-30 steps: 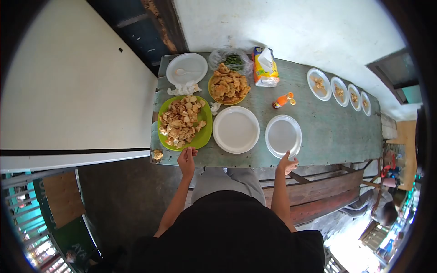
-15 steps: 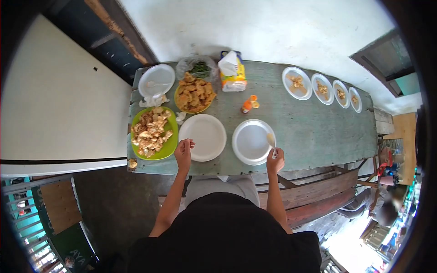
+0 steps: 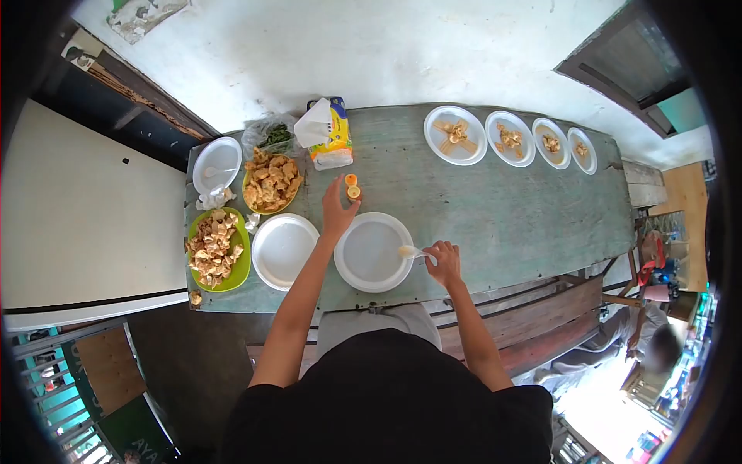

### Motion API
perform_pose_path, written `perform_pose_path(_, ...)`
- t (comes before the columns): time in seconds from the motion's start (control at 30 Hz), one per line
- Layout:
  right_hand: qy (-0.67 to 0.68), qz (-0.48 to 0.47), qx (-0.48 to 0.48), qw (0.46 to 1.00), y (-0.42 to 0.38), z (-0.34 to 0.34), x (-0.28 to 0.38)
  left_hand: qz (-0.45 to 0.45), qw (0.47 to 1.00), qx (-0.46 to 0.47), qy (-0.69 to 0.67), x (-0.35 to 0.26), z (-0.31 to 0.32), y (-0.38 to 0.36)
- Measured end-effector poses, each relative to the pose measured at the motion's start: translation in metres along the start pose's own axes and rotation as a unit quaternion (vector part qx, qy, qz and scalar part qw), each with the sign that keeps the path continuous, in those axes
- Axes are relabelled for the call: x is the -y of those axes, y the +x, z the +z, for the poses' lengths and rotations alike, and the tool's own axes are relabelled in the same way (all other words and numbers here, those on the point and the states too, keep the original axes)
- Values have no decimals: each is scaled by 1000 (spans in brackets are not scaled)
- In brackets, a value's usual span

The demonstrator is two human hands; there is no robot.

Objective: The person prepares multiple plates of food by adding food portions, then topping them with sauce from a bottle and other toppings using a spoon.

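Around the small bottle with an orange flip-top cap, my left hand is curled, hiding most of its body. My right hand pinches a white plastic spoon. Something pale coats the spoon's bowl, which is over the right rim of a white plate. That plate has no food on it. To its left lies another bare white plate, partly behind my left forearm.
Fried pieces fill a yellow-green bowl and a green plate at left. A tissue pack, a bag of greens and a plate with a spoon stand behind. Several plates with food line the back right of the table.
My left hand has gone from beside the left plate to the orange-capped bottle. My right hand keeps the spoon at the right plate's edge. The view has shifted to the right.
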State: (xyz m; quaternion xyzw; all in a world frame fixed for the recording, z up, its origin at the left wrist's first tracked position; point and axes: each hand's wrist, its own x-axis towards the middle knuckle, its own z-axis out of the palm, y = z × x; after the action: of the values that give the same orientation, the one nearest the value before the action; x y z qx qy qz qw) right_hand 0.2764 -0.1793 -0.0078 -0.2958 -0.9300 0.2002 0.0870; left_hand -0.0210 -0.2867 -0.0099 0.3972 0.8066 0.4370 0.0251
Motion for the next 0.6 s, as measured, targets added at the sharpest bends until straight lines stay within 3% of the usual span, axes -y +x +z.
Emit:
perform_pose_path(0.07,1,-3,-4,1000,1,3,0,9,1000,23,1,4,4,3)
perform_pose_path(0.13,-2,0,-10,1000,-2,2,3,-79,991,111,-6,-8,0,11)
perform_pose_path(0.27,-14,45,-18,999,-5,-10,17,-130,985,103,-53,-22,-6,17)
perform_pose_path(0.33,-27,58,-27,998,-2,-15,30,-119,988,74,-59,-33,-15,17)
perform_pose_path(0.37,8,110,-98,989,1,-15,38,-119,989,71,-59,-39,-21,16)
perform_pose_path(0.4,43,161,-168,972,3,-15,42,-51,992,66,-99,-51,-30,16)
perform_pose_path(0.43,41,160,-166,972,6,-14,41,15,988,61,-139,-61,-38,13)
perform_pose_path(0.47,310,278,-86,905,10,-10,41,10,988,61,-138,-70,-43,10)
perform_pose_path(0.5,549,372,4,749,14,-6,42,98,980,99,-141,-78,-47,6)
perform_pose_path(0.53,657,356,105,657,22,-21,57,184,963,134,-142,-86,-52,2)
perform_pose_path(0.57,656,355,113,657,30,-36,77,179,965,130,-139,-99,-57,-3)
perform_pose_path(0.6,774,365,118,504,37,-49,100,232,949,179,-113,-114,-62,-11)
